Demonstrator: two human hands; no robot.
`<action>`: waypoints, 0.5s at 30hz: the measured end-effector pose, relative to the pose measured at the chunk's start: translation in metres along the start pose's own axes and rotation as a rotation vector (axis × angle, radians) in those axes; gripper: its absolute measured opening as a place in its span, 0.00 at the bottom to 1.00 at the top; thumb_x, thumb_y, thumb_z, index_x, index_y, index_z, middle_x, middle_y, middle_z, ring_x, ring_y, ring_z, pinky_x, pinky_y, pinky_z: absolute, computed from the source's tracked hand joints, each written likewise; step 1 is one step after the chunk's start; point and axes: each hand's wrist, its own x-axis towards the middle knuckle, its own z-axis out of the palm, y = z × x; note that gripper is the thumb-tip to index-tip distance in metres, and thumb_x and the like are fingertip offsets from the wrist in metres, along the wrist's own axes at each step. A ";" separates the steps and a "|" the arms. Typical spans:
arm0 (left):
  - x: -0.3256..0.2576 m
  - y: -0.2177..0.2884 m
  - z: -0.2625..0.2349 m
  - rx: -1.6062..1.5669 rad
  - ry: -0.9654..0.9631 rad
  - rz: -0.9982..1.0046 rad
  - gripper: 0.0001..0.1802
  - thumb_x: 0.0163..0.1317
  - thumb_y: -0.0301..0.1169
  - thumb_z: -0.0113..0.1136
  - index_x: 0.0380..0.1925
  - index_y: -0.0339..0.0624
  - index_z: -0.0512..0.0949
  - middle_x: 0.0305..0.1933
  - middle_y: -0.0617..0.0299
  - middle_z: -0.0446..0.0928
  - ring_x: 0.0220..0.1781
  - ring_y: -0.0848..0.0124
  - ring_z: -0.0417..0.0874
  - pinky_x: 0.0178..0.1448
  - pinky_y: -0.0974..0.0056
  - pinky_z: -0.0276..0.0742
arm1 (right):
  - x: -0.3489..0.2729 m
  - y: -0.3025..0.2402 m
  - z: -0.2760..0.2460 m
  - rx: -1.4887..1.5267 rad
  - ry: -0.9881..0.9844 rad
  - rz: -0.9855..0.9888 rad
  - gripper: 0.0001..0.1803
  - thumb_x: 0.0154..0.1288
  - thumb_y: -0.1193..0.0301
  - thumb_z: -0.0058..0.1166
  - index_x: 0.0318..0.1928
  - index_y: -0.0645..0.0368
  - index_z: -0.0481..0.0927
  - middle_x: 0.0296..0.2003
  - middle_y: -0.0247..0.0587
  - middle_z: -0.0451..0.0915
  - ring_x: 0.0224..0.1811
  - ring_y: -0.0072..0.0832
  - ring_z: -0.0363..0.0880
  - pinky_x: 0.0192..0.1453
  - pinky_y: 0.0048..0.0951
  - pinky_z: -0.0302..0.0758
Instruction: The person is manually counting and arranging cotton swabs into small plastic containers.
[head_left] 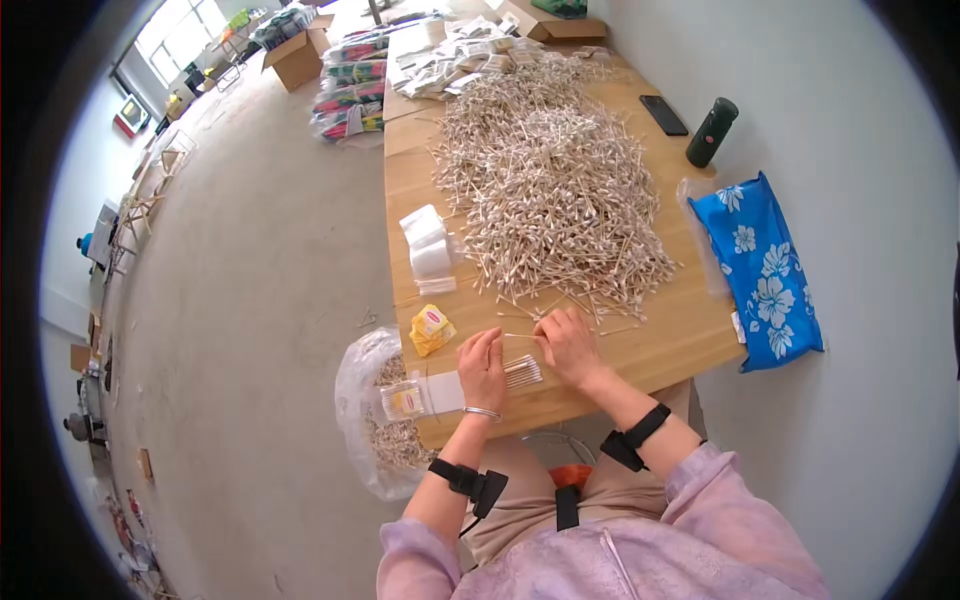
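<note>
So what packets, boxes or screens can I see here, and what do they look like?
Small yellow packet: table's left edge, beside the left hand.
Stack of clear white sleeves: left side of table.
Cardboard box: floor, far left, brown.
Dark phone: far right of table, screen black.

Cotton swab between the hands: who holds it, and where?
Both: left hand pinches one end of the cotton swab, right hand the other.
</note>
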 end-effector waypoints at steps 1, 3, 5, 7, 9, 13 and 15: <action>-0.001 -0.002 0.001 -0.160 0.009 -0.029 0.11 0.68 0.33 0.54 0.46 0.43 0.81 0.45 0.58 0.80 0.47 0.68 0.77 0.53 0.66 0.72 | -0.001 -0.006 -0.004 0.075 0.018 0.012 0.04 0.55 0.72 0.60 0.32 0.54 0.78 0.34 0.37 0.76 0.42 0.39 0.70 0.49 0.37 0.68; 0.000 0.001 0.002 -0.324 0.022 -0.050 0.11 0.68 0.32 0.55 0.45 0.40 0.81 0.42 0.60 0.80 0.43 0.75 0.78 0.47 0.70 0.74 | -0.001 -0.013 -0.010 0.146 0.043 0.019 0.04 0.55 0.72 0.59 0.31 0.54 0.78 0.32 0.38 0.76 0.41 0.38 0.71 0.48 0.37 0.69; 0.004 0.012 0.001 -0.698 -0.021 -0.199 0.12 0.67 0.32 0.58 0.44 0.36 0.81 0.36 0.63 0.80 0.37 0.79 0.77 0.42 0.73 0.74 | 0.001 -0.016 -0.014 0.280 0.021 0.036 0.03 0.55 0.73 0.59 0.30 0.56 0.78 0.30 0.39 0.76 0.39 0.40 0.72 0.46 0.38 0.69; 0.000 0.020 -0.004 -0.755 -0.025 -0.244 0.12 0.66 0.32 0.59 0.42 0.35 0.81 0.34 0.64 0.80 0.35 0.79 0.77 0.41 0.74 0.74 | -0.005 -0.018 -0.015 0.332 0.011 0.042 0.04 0.56 0.72 0.59 0.31 0.57 0.78 0.30 0.40 0.77 0.38 0.39 0.73 0.45 0.38 0.70; -0.003 0.027 -0.008 -0.810 -0.025 -0.288 0.11 0.65 0.33 0.60 0.41 0.35 0.81 0.32 0.65 0.80 0.33 0.79 0.77 0.40 0.74 0.74 | -0.011 -0.024 -0.019 0.386 0.002 0.044 0.05 0.56 0.72 0.59 0.32 0.58 0.78 0.30 0.41 0.77 0.37 0.39 0.73 0.44 0.38 0.70; -0.012 0.030 -0.015 -0.843 -0.028 -0.369 0.09 0.64 0.32 0.61 0.36 0.35 0.80 0.29 0.66 0.79 0.31 0.79 0.76 0.38 0.74 0.73 | -0.021 -0.037 -0.025 0.572 -0.081 0.147 0.08 0.58 0.70 0.60 0.34 0.61 0.79 0.27 0.42 0.78 0.32 0.34 0.75 0.39 0.34 0.72; -0.018 0.028 -0.018 -0.867 -0.039 -0.384 0.09 0.64 0.31 0.61 0.35 0.36 0.80 0.28 0.66 0.79 0.31 0.79 0.76 0.38 0.74 0.73 | -0.027 -0.039 -0.022 0.607 -0.090 0.174 0.09 0.59 0.69 0.60 0.35 0.62 0.79 0.25 0.40 0.79 0.29 0.30 0.76 0.36 0.31 0.72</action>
